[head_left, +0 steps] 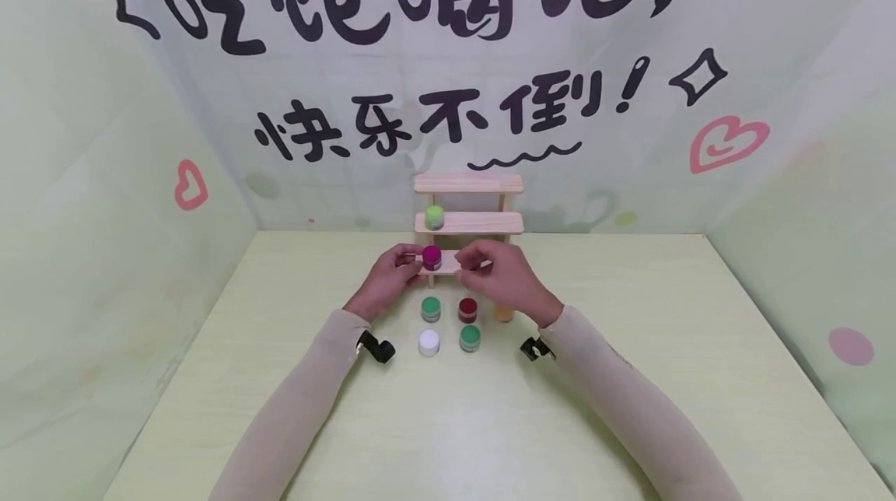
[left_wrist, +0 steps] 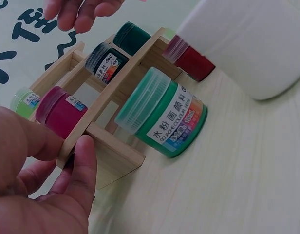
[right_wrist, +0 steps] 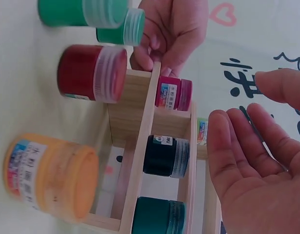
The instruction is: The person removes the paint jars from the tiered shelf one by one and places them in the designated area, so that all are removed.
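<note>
A small stepped wooden rack [head_left: 469, 184] stands at the back of the table. My left hand [head_left: 386, 280] pinches the left end of its lowest shelf between thumb and fingers, beside a magenta paint jar [head_left: 432, 257]. Two more jars share that shelf, a blackish one [right_wrist: 164, 156] and a dark teal one [right_wrist: 157, 217]; in the head view my right hand [head_left: 509, 277] hides them. That hand hovers by the shelf's right part, holding nothing, its fingers loosely bent in the right wrist view. A light green jar [head_left: 434, 217] sits at the left of the middle shelf.
In front of the rack stand a green jar [head_left: 430, 310], a dark red jar [head_left: 467, 310] and an orange jar [head_left: 504, 313], partly behind the right wrist. Nearer are a white jar [head_left: 429, 342] and another green jar [head_left: 470, 338]. A printed cloth [head_left: 336, 197] hangs behind.
</note>
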Available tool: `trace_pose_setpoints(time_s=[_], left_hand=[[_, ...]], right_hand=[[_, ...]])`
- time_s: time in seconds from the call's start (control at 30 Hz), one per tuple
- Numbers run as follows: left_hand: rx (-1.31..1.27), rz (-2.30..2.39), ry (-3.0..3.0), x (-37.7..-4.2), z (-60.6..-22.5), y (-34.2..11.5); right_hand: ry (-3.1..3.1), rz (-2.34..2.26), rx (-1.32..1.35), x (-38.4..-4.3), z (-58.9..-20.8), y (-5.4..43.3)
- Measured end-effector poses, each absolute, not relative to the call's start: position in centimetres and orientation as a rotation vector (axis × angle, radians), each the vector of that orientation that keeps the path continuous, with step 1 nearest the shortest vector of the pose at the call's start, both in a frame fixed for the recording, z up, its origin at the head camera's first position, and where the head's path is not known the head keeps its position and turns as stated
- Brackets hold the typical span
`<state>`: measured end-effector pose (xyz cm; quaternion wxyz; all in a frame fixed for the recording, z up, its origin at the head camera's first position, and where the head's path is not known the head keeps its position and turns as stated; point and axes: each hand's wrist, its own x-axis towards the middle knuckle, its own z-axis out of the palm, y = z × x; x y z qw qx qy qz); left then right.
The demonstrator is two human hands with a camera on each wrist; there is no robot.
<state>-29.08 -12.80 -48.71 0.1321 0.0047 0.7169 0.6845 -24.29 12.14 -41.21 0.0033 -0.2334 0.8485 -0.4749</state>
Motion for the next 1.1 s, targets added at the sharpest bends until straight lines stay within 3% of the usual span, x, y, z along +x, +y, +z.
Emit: trace_pose_setpoints(time_s=[0.6,1.1], left_hand=[[0.03,1.983,2.078,-29.0,-48.5,-12.9],[0.074,2.005,2.096,-28.9,-48.6,-12.7]], right_hand=[[2.767,-1.536,-0.531,-28.9,-40.2,10.0],[2.756,-1.575,-0.532,-32.6,-40.7,8.1]])
